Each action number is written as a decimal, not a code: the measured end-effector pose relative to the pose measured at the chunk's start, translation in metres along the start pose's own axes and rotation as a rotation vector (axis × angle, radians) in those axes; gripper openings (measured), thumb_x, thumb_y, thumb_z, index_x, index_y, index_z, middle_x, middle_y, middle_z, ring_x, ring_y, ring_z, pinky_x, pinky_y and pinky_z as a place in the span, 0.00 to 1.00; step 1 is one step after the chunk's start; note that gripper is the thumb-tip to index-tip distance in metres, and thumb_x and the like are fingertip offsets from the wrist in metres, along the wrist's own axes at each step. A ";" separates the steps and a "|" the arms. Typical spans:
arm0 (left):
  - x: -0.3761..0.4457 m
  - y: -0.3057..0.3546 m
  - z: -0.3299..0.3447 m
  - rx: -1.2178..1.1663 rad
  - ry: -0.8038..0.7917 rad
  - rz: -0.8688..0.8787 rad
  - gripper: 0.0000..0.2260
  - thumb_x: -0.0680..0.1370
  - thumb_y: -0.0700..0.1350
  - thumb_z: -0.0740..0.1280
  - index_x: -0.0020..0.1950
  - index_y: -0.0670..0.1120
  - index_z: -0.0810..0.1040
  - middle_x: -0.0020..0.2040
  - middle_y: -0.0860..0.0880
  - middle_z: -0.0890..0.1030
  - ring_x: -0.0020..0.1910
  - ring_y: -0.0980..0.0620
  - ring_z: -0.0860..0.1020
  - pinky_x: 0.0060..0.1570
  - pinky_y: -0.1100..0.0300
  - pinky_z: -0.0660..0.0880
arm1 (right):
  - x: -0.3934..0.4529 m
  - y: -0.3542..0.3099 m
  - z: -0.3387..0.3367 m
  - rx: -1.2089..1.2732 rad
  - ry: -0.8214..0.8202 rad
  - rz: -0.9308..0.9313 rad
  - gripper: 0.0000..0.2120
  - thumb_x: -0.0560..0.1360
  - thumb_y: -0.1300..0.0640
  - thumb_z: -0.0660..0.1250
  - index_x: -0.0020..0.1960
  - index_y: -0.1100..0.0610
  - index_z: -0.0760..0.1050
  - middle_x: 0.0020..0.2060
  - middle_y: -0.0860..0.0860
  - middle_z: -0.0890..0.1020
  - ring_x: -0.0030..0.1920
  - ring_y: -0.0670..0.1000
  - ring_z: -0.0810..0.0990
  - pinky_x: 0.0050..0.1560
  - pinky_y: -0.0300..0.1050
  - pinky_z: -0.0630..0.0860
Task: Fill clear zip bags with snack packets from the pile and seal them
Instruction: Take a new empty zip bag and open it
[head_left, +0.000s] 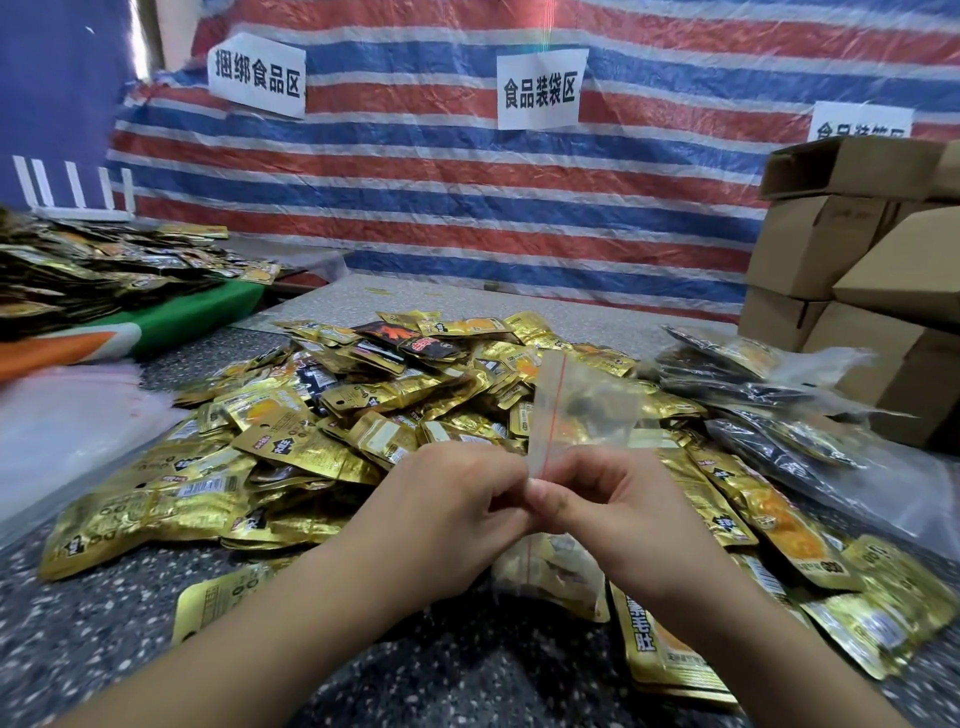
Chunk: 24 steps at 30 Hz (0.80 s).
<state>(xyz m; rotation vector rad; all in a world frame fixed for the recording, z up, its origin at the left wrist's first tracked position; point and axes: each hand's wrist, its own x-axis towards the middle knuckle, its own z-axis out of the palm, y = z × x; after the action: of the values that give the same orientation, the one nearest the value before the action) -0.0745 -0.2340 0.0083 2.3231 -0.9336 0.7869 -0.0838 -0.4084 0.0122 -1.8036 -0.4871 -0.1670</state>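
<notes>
A big pile of gold snack packets (332, 415) covers the speckled table (93, 623) in front of me. Both hands meet at the centre over a clear zip bag (576, 410) with a red zip line. My left hand (457, 504) pinches the bag's zip edge from the left. My right hand (597, 509) pinches the same edge from the right. The bag stands upright above my fingers, and its lower part hangs below my hands with some packets showing through it.
Several filled clear bags (769, 410) lie at the right. Cardboard boxes (852, 270) are stacked at the far right. Another heap of packets (104, 270) lies on a green surface at the left. A striped tarp (467, 208) closes the back.
</notes>
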 end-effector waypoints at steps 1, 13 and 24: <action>0.000 0.000 0.000 -0.006 -0.011 -0.009 0.11 0.73 0.47 0.68 0.33 0.46 0.71 0.29 0.57 0.66 0.30 0.54 0.64 0.30 0.59 0.60 | 0.001 0.001 0.000 -0.006 0.020 0.008 0.06 0.74 0.63 0.73 0.38 0.58 0.83 0.37 0.57 0.86 0.42 0.56 0.86 0.49 0.55 0.82; 0.000 0.000 -0.001 -0.366 -0.100 -0.119 0.06 0.77 0.43 0.70 0.40 0.48 0.83 0.28 0.56 0.76 0.28 0.61 0.69 0.29 0.66 0.63 | 0.001 -0.004 -0.005 0.016 0.029 -0.013 0.12 0.70 0.51 0.75 0.35 0.58 0.79 0.33 0.57 0.84 0.36 0.57 0.82 0.42 0.55 0.79; 0.002 -0.011 -0.005 -0.441 0.054 -0.380 0.11 0.82 0.44 0.62 0.63 0.54 0.76 0.31 0.57 0.80 0.24 0.59 0.70 0.24 0.66 0.66 | 0.008 0.006 -0.029 -0.246 0.618 -0.109 0.14 0.68 0.53 0.62 0.31 0.62 0.62 0.23 0.56 0.64 0.26 0.51 0.63 0.29 0.44 0.59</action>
<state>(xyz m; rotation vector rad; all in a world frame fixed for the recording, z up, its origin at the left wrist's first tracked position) -0.0667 -0.2252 0.0103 1.9897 -0.5463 0.4313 -0.0701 -0.4354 0.0179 -1.8434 -0.1222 -0.8604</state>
